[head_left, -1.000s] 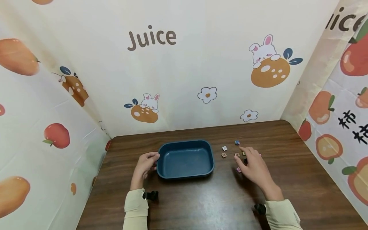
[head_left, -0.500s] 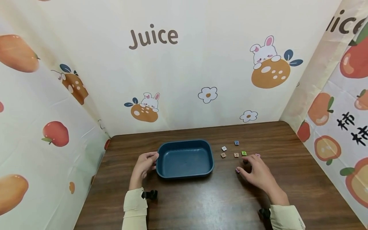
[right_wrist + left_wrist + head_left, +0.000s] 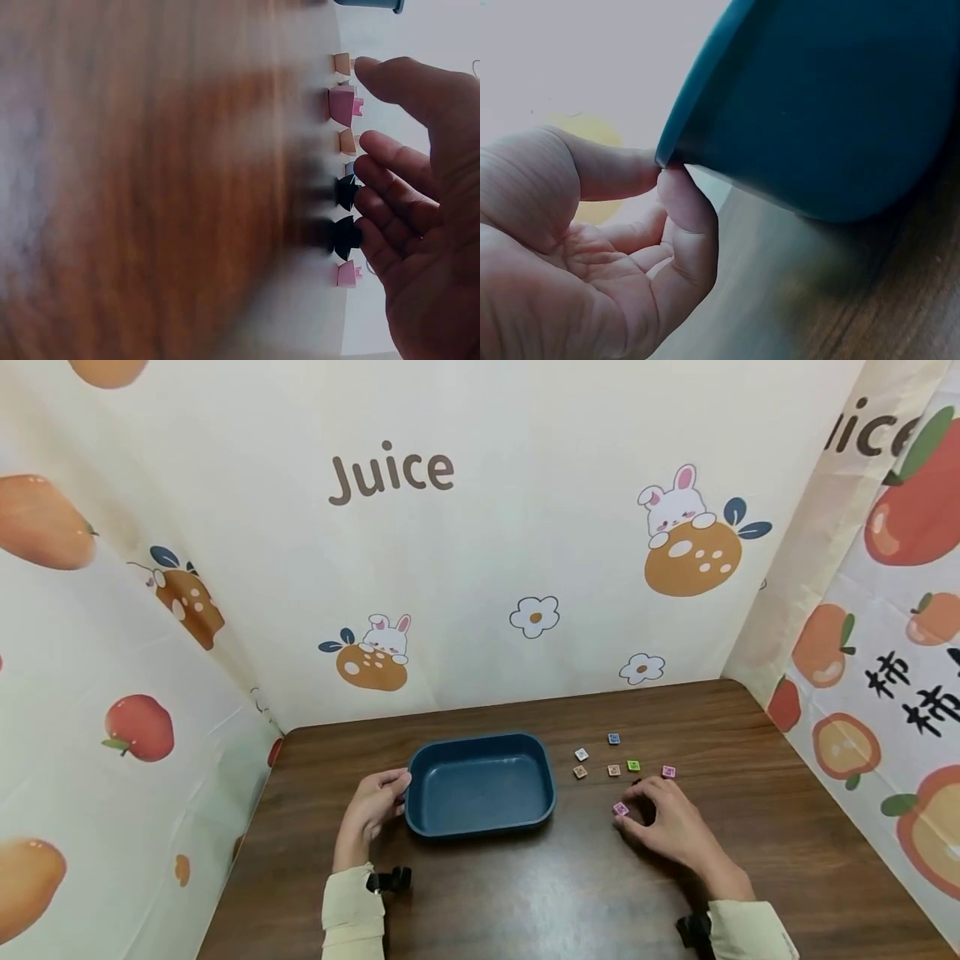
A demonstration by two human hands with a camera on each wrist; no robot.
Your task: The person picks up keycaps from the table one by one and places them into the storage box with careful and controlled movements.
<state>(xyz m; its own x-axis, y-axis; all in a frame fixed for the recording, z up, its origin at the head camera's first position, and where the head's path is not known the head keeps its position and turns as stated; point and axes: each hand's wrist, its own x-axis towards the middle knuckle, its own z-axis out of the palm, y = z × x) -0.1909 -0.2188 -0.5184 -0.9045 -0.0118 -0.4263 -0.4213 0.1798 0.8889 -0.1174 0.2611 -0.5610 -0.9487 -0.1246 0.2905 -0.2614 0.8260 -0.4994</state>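
Note:
My left hand pinches the left rim of a dark blue plastic tray, thumb above and bent forefinger below in the left wrist view. My right hand hovers low over the table, thumb and fingers parted around a small pink keycap-like piece. In the right wrist view this pink piece stands between thumb and forefinger, flaring upward with a small stem on top. Two black pieces sit close by the other fingertips; the hand mostly hides them in the head view.
More small square pieces lie loose right of the tray: blue, white, green, another pink and two tan ones. Printed cloth walls enclose the wooden table at the back and sides.
My right hand has drawn back toward me and right from over the pieces, uncovering the green and far pink ones, and lowered around the near pink one. My left hand stays on the tray.

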